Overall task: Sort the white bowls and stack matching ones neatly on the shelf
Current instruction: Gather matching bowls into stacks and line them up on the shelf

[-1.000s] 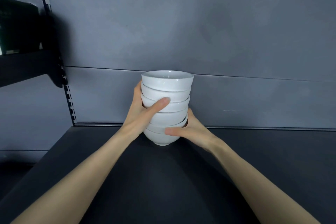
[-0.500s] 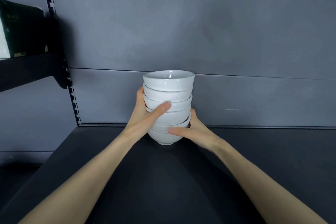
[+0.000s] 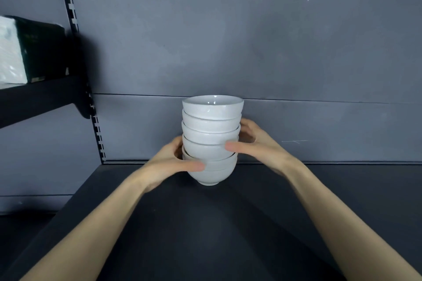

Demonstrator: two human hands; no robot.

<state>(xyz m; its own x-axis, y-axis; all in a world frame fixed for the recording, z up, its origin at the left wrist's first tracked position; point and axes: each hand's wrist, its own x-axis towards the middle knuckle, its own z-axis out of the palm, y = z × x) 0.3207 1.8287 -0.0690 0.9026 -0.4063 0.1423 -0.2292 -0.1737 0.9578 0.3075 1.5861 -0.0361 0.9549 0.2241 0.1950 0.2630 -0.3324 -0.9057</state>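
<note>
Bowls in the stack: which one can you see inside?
Only the top bowl. Its open mouth shows; every bowl below has another nested in it.

Glazed white ceramic bowls (image 3: 212, 139), smooth and faintly glossy with small light glints on the top rim and inner wall, stand nested on a dark shelf (image 3: 228, 235) whose surface reads as matt, even and finely textured, with only a soft dull sheen near its middle. The back panel (image 3: 251, 41) looks like painted grey sheet metal, matt and lightly scuffed, with a few pale scratches. A slotted metal upright (image 3: 70, 7) runs along the left, and beside it a dark box (image 3: 43, 50) with a low sheen sits against crinkled white plastic wrap (image 3: 10, 52)
</note>
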